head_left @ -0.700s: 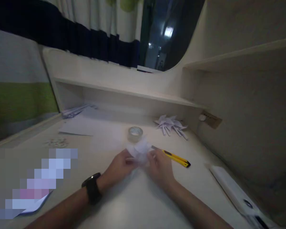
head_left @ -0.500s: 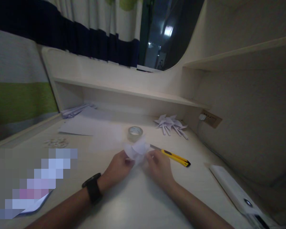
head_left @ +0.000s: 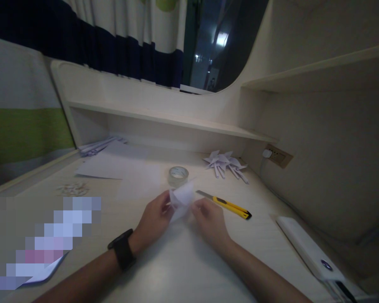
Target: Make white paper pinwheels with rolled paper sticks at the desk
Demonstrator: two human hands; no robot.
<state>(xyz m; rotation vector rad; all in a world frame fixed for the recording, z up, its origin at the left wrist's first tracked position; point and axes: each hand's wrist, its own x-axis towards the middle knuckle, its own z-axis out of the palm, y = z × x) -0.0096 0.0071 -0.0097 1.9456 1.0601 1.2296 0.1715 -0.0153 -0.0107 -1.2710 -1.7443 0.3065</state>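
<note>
Since the earlier frames, your folded paper piece (head_left: 181,201) has risen a little off the desk and opened from a crumpled-looking blur into a cleaner, pointed shape. You hold it just in front of the tape roll (head_left: 177,175). Your left hand (head_left: 154,219) pinches its left edge, and your right hand (head_left: 208,221) pinches the right edge with closed fingertips.

By the look of it, several creases are made, yet the piece seems less finished than the spiky folded paper shapes (head_left: 225,163) lying behind and to the right of the roll. Paper here is thin, matte and pale.

A yellow utility knife (head_left: 225,205), blade extended, lies just right of the roll. Flat white sheets (head_left: 113,164) lie to its left on the smooth, pale desk (head_left: 177,269).
</note>
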